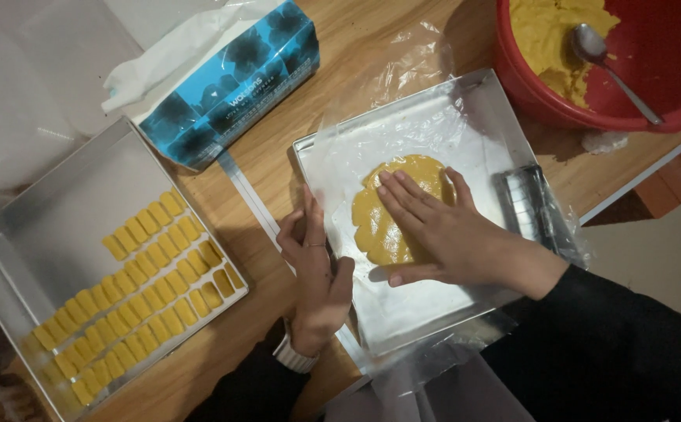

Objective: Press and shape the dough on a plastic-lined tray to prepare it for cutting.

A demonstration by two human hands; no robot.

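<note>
Yellow dough point(387, 215) flattened under right hand point(450, 234).

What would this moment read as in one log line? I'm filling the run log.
right hand: flat on dough disc | left hand: steadies tray edge | cut pieces: rows in left tray
</note>
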